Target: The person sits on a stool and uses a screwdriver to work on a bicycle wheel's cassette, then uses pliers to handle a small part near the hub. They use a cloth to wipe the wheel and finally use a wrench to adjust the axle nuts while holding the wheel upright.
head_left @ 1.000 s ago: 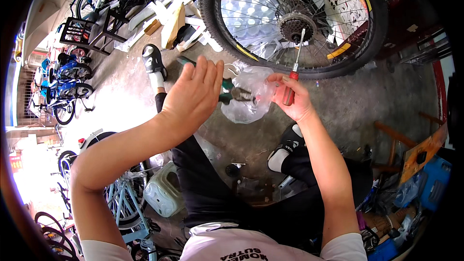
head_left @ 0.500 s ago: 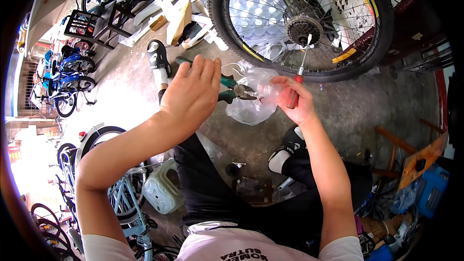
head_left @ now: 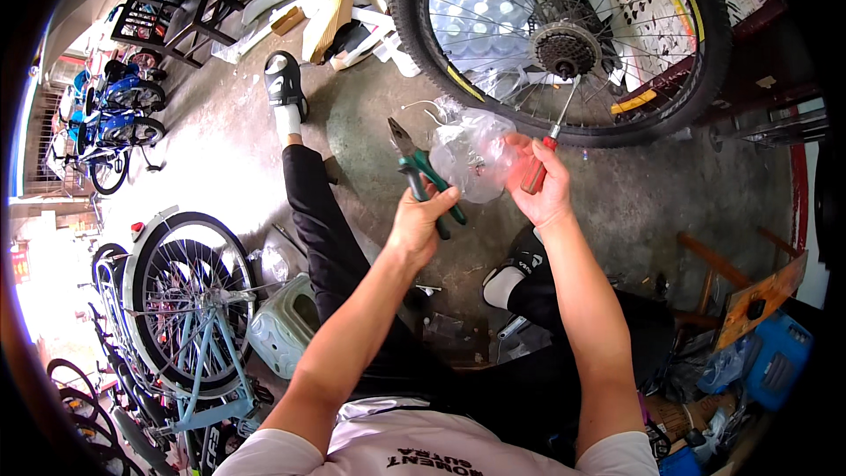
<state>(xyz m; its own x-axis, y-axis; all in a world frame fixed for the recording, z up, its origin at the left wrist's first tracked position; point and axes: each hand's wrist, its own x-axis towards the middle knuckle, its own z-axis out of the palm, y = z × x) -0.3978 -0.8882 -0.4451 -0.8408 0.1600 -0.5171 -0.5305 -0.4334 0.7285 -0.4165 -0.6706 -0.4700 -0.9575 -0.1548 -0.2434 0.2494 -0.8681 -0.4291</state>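
Observation:
My left hand (head_left: 423, 220) is closed around green-handled pliers (head_left: 412, 159), whose metal jaws point up and slightly left. My right hand (head_left: 538, 178) grips a red-handled screwdriver (head_left: 556, 128), its shaft angled up toward the wheel's hub, together with a crumpled clear plastic bag (head_left: 467, 145). Small items inside the bag are too indistinct to name. Beyond both hands is a large bicycle wheel (head_left: 423, 53) with a rear cassette (head_left: 564, 51); whether the screwdriver tip touches it I cannot tell.
Pale-blue bicycle (head_left: 211, 326) and plastic stool (head_left: 278, 326) at lower left. Blue bikes (head_left: 132, 97), a dark chair (head_left: 141, 22) and packing scraps (head_left: 322, 31) at upper left. Wooden board (head_left: 762, 300) and blue case (head_left: 775, 361) at right. My feet (head_left: 286, 88) rest on the floor.
My left hand has turned and dropped lower, swinging the pliers from pointing right into the bag to pointing upward, left of it. My right hand still holds the screwdriver and bag.

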